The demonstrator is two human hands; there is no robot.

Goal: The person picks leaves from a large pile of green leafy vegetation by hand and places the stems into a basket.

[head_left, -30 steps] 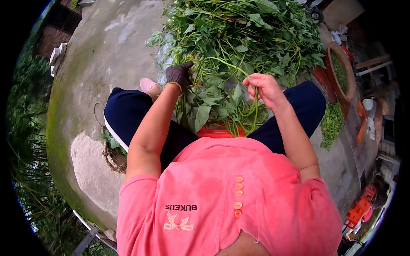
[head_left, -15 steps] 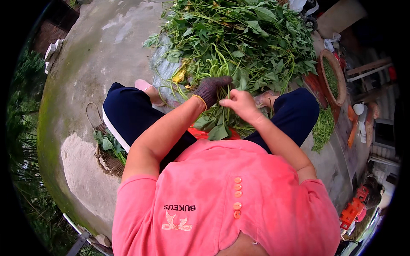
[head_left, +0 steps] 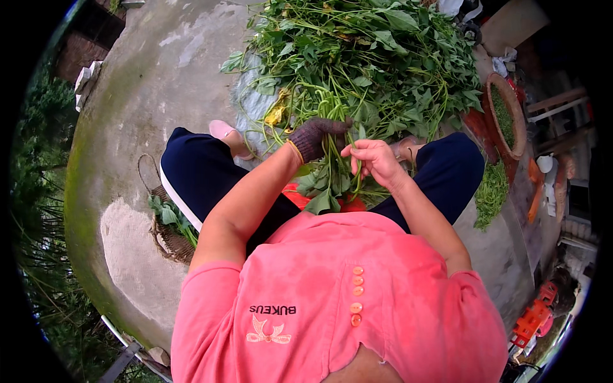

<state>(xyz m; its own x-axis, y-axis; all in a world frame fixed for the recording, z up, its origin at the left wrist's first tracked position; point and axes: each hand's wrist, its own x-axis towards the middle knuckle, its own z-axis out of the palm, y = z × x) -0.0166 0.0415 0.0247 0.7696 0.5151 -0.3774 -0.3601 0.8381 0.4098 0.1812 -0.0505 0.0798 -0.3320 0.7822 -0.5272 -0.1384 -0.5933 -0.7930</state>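
My left hand point(head_left: 317, 136), in a dark knitted glove, is closed on a bunch of green leafy stems point(head_left: 332, 185) that hang down between my knees. My bare right hand point(head_left: 372, 159) pinches the same stems just to the right of the glove. The two hands almost touch. A big heap of leafy green vines point(head_left: 364, 57) lies on the concrete ground right in front of them. I am seated, with dark trousers and a pink shirt filling the lower part of the view.
A woven basket point(head_left: 167, 236) with a few leaves stands by my left leg. At the right a round shallow basket point(head_left: 511, 118) holds picked greens, with another green pile point(head_left: 490, 191) beside my right knee. Grass borders the concrete on the left.
My gloved left hand came in from the left of the heap toward my right hand. Both hands now hold the stems together in front of my lap.
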